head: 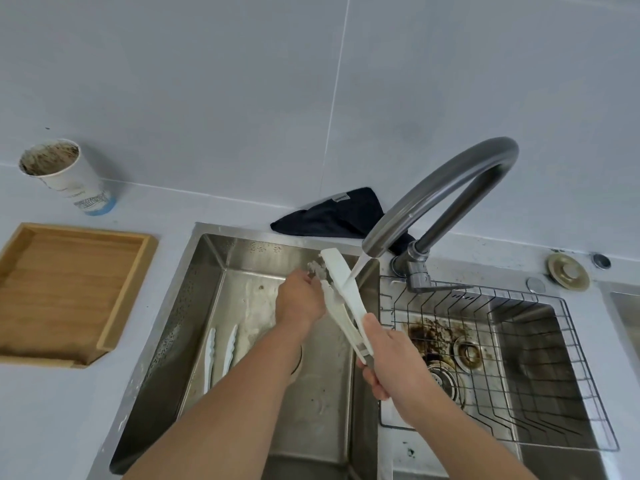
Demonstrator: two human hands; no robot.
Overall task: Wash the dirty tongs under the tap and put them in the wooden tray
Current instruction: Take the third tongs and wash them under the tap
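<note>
White tongs [341, 282] are held slanted over the left sink basin [204, 282], under the running stream from the grey tap [446, 188]. My right hand [388, 358] grips their hinge end. My left hand [301, 299] is at the lower arm near the tips, fingers curled on it, rubbing where water splashes. A second pair of white tongs [221, 348] lies on the basin floor to the left of my left forearm. The wooden tray [69, 292] sits on the counter left of the sink, with nothing in it.
A dirty paper cup [65, 174] stands behind the tray. A dark cloth [332, 213] lies behind the sink. The right basin holds a wire rack [519, 358] over a stained drain. A round brass cap [568, 271] sits at the far right.
</note>
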